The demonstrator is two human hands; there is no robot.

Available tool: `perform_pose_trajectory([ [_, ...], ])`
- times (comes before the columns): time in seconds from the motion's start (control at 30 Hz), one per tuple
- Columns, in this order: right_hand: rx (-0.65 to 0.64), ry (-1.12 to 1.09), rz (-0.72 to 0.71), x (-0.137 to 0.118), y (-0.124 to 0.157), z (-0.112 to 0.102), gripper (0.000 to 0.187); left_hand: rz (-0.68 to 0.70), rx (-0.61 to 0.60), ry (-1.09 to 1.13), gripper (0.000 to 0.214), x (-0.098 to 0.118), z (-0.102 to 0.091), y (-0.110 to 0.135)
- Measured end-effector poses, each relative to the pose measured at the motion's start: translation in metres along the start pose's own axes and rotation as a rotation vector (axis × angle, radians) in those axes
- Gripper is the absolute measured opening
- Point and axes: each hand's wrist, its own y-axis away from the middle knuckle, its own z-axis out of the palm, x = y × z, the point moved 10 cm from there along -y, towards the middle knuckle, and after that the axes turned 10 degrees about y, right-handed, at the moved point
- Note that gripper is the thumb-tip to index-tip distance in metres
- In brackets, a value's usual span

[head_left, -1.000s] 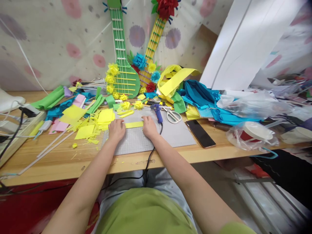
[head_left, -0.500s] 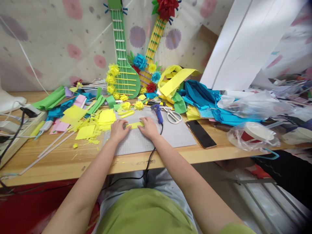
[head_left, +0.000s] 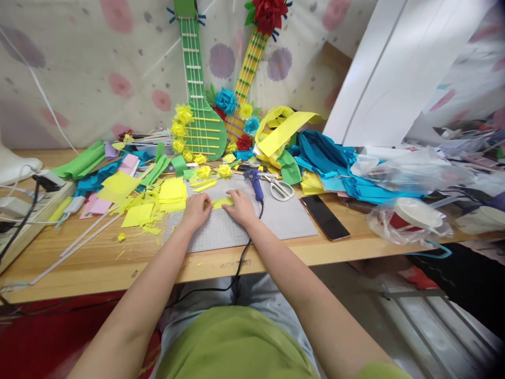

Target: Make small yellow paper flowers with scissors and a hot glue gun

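Both of my hands rest on the grey cutting mat [head_left: 284, 216] on the wooden table. My left hand [head_left: 195, 210] and my right hand [head_left: 240, 207] are close together, fingers curled and pinched on a short yellow paper strip [head_left: 221, 202] that lies folded between them. A blue glue gun [head_left: 255, 184] lies just beyond my right hand, its black cord running off the table edge. White-handled scissors [head_left: 281, 188] lie to its right. A stack of yellow paper squares [head_left: 171, 190] sits left of my left hand.
Green [head_left: 201, 100] and yellow [head_left: 246, 73] paper guitars with paper flowers lean on the back wall. Blue paper [head_left: 335, 168], plastic bags [head_left: 410, 216] and a phone [head_left: 324, 216] lie at right. A power strip [head_left: 27, 208] and white sticks [head_left: 79, 239] lie at left.
My hands have moved toward each other, and the yellow strip between them went from long and flat to short and folded. Nothing else on the table moved.
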Motion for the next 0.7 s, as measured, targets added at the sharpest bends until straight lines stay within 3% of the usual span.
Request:
perform_pose_trajectory([
  [0.1,0.035,-0.008,0.005,-0.001,0.000,-0.007,0.047,0.029,0.078,-0.017,0.004,0.008,-0.009,0.000],
  [0.23,0.169,0.034,-0.068,-0.015,0.002,-0.026,0.044,0.145,0.208,-0.115,0.012,0.036,-0.018,0.004],
  [0.33,0.128,0.034,-0.119,-0.023,0.003,-0.023,0.038,0.229,0.170,-0.156,0.018,0.055,-0.008,0.007],
  [0.47,0.052,-0.023,-0.051,-0.016,0.002,-0.014,0.025,0.303,0.086,-0.121,0.015,0.066,0.006,0.013],
  [0.57,0.125,-0.164,-0.049,-0.011,0.001,-0.018,0.026,0.278,0.156,-0.038,0.021,0.058,-0.002,0.013],
  [0.7,0.198,-0.313,-0.086,-0.003,-0.003,-0.016,0.031,0.015,0.366,0.099,0.027,0.018,-0.024,0.009],
])
